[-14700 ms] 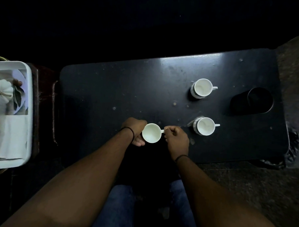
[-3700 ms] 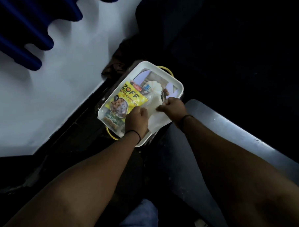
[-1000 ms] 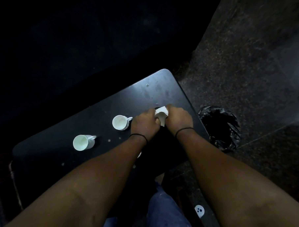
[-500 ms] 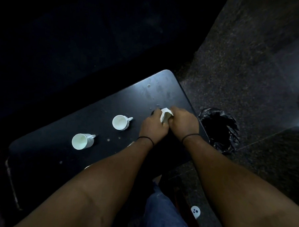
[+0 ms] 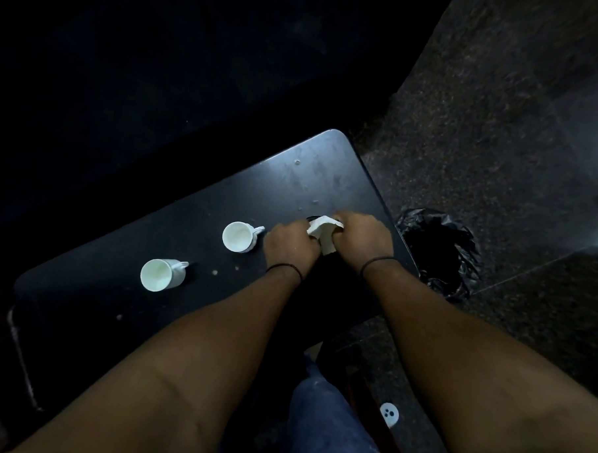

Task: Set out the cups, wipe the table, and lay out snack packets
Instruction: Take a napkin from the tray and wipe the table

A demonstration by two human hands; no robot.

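A folded white tissue sits between my two hands over the right end of the black table. My left hand and my right hand both grip it with curled fingers. Under the hands a sliver of a dark cup rim shows; the rest is hidden. Two white cups stand to the left: one just beside my left hand, another farther left. Crumbs and pale specks dot the tabletop.
A bin lined with a black bag stands on the speckled floor just off the table's right edge. My blue-jeaned knee is below the table's near edge. The area beyond the table's far side is dark.
Since the tray, both hands brought the tissue to the table's right end. Over the last second they shifted slightly right and away from me while working the tissue between them; the cups stayed put.
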